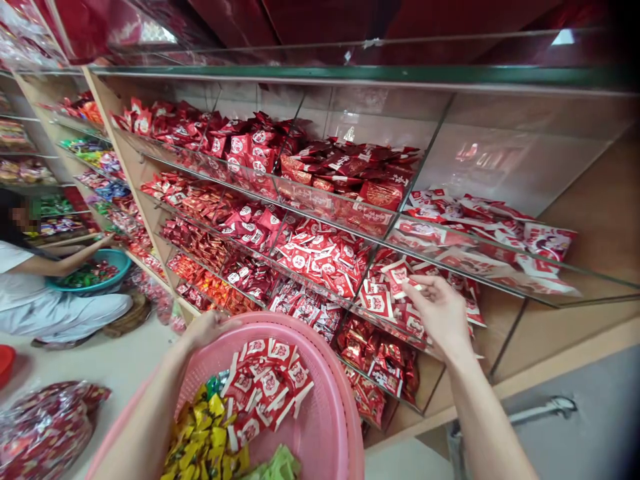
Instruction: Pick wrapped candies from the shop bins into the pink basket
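Observation:
My left hand is closed over the rim of a pink plastic basket and holds it below the shelves. Inside lie red-and-white candy packets, yellow-wrapped candies, a few green-wrapped ones and a light green wrapper. My right hand reaches into a shelf compartment at the right. Its thumb and fingers pinch the edge of a red-and-white candy packet. Similar packets lie just under and beside that hand.
Glass-fronted shelves hold red packets in several compartments; clear panels divide them. A person sits on the floor at the left with a teal basin. A plastic bag of candies lies on the floor. A metal bar sticks out below right.

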A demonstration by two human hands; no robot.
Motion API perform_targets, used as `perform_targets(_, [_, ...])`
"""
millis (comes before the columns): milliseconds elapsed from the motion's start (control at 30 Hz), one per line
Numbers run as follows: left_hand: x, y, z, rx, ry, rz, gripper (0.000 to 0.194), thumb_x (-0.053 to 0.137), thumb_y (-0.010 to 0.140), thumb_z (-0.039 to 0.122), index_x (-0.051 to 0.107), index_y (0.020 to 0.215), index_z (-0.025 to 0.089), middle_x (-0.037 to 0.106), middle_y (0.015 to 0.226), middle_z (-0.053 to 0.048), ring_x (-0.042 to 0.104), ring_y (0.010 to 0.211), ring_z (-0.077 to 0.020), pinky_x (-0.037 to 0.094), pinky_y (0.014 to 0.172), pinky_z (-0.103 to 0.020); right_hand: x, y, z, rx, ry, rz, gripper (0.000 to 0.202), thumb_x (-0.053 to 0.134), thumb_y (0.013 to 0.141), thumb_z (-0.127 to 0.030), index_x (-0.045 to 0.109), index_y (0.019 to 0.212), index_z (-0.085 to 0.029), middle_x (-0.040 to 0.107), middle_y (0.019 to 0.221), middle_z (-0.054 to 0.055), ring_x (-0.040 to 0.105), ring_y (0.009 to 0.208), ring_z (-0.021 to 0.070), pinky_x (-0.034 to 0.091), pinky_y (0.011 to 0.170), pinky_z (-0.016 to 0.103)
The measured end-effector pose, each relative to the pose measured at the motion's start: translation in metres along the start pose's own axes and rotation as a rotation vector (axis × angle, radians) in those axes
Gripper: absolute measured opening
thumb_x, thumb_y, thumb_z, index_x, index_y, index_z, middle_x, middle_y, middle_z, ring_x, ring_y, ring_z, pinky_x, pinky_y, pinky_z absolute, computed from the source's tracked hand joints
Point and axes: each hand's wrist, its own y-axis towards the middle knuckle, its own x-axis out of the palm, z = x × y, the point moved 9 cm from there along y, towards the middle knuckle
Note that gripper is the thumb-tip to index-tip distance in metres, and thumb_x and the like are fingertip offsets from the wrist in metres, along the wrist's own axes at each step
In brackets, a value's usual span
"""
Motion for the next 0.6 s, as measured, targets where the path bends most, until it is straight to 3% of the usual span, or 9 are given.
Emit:
perform_targets(67, [0.003, -0.004, 0.003, -0.013, 0.031, 0.013, 0.049, 0.046, 0.065, 0.065, 0.043, 0.05, 0.018, 0.034, 0.048, 0.004, 0.034, 0.048, -0.0093, 0.023, 0.045, -0.021, -0.011, -0.022, -0.013, -0.005, 0.03, -0.041, 0.031, 0.068, 0.067, -0.038, 0.061, 0.091, -0.019, 0.063, 0.078, 0.002, 0.054, 0.066, 0.0133, 0.044, 0.064, 0.028])
perform_targets(133, [0.006, -0.006, 0.006, -0.031, 0.06, 0.038, 0.05, 0.045, 0.065, 0.066, 0.042, 0.05, 0.019, 0.035, 0.048, 0.004, 0.035, 0.048, -0.0098, 0.024, 0.046, -0.021, -0.002, -0.05, -0.019, 0.03, 0.088, -0.156, 0.03, 0.068, 0.068, -0.037, 0.06, 0.091, -0.02, 0.063, 0.077, 0.001, 0.054, 0.065, 0.0125, 0.043, 0.062, 0.026])
perform_targets(200, [0.01, -0.007, 0.011, -0.031, 0.072, 0.043, 0.05, 0.044, 0.066, 0.066, 0.043, 0.05, 0.019, 0.037, 0.048, 0.003, 0.039, 0.05, -0.0107, 0.026, 0.047, -0.021, 0.035, -0.082, -0.015, 0.098, 0.158, -0.392, 0.024, 0.065, 0.072, -0.037, 0.06, 0.088, -0.02, 0.062, 0.075, 0.0, 0.054, 0.063, 0.0119, 0.043, 0.059, 0.025])
perform_targets(300, [0.015, -0.007, 0.023, 0.001, 0.08, 0.037, 0.051, 0.041, 0.067, 0.067, 0.044, 0.05, 0.019, 0.04, 0.05, 0.002, 0.041, 0.052, -0.0115, 0.027, 0.048, -0.021, 0.108, -0.125, -0.001, 0.148, 0.233, -0.734, 0.018, 0.059, 0.076, -0.033, 0.061, 0.085, -0.018, 0.062, 0.074, 0.0, 0.054, 0.065, 0.0125, 0.042, 0.061, 0.026])
perform_targets(467, [0.019, -0.006, 0.033, -0.009, 0.107, 0.038, 0.05, 0.041, 0.068, 0.066, 0.045, 0.052, 0.019, 0.041, 0.05, 0.003, 0.041, 0.052, -0.0112, 0.027, 0.048, -0.02, 0.194, -0.147, 0.032, 0.252, 0.263, -0.905, 0.014, 0.059, 0.072, -0.019, 0.063, 0.085, -0.015, 0.056, 0.062, -0.004, 0.049, 0.056, 0.0094, 0.038, 0.055, 0.023])
perform_targets(600, [0.02, -0.006, 0.037, -0.002, 0.111, 0.044, 0.049, 0.042, 0.069, 0.065, 0.044, 0.052, 0.019, 0.039, 0.05, 0.003, 0.039, 0.051, -0.0106, 0.026, 0.047, -0.021, 0.218, -0.152, 0.042, 0.247, 0.05, -0.996, 0.017, 0.053, 0.075, -0.014, 0.064, 0.087, -0.014, 0.061, 0.066, 0.0, 0.053, 0.058, 0.0103, 0.04, 0.056, 0.023])
